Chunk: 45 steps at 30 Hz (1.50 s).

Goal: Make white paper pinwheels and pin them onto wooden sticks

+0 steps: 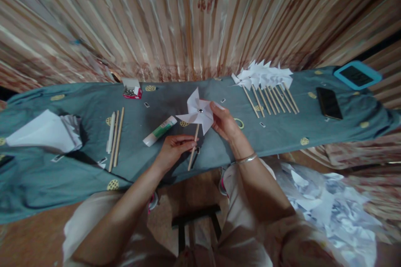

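A white paper pinwheel point(192, 106) with a round silver pin at its centre is held up over the middle of the table. Its wooden stick point(192, 156) is pinched between the thumb and fingers of my left hand point(177, 150). On the pinwheel's right side, my right hand point(223, 120) grips a paper blade between thumb and fingers. A glue stick point(160, 131) with a green and white label lies just left of the pinwheel. Beside my right hand, a yellow-green ring point(239, 123) rests on the cloth, perhaps a scissor handle.
On the green cloth point(131, 117) are folded white paper point(44, 131), loose sticks point(119, 137), a white rod point(110, 132), a box of pins point(132, 91), several pinwheels point(266, 77), a phone point(328, 103) and a blue-framed device point(357, 75). A bag of paper scraps point(332, 212) is lower right.
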### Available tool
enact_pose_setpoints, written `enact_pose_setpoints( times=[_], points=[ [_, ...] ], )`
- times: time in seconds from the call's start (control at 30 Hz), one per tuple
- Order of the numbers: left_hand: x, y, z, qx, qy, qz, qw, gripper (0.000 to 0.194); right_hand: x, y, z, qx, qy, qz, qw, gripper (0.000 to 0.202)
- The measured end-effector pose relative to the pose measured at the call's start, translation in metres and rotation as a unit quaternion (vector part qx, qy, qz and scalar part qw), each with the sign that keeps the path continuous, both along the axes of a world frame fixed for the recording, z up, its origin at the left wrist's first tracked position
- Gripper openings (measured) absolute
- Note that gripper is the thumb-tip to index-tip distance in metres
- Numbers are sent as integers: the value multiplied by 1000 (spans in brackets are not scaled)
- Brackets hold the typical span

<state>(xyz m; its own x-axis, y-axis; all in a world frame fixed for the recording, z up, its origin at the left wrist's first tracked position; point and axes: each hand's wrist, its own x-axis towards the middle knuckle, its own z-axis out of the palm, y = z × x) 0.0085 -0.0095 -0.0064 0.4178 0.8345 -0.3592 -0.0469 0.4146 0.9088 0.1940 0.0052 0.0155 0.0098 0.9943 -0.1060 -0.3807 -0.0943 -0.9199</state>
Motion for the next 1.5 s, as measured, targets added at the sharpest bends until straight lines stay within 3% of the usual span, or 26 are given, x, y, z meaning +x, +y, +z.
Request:
enact_pose_setpoints(
  times=[0.23, 0.37, 0.57, 1.5],
  points=[
    [1, 0, 3, -28, -10, 5, 1000, 33, -1, 1, -4, -14, -1, -8, 1000, 45],
    [0, 2, 4, -25, -10, 18, 999, 34, 0, 2, -8, -14, -2, -53, 998, 37],
    [-3, 5, 5, -20, -27, 53, 998, 35, 3, 4, -8, -22, -11, -90, 996, 43],
    [0, 6, 1, 8, -10, 67, 998, 34, -11, 0, -8, -57, -27, -57, 996, 42]
  ],
)
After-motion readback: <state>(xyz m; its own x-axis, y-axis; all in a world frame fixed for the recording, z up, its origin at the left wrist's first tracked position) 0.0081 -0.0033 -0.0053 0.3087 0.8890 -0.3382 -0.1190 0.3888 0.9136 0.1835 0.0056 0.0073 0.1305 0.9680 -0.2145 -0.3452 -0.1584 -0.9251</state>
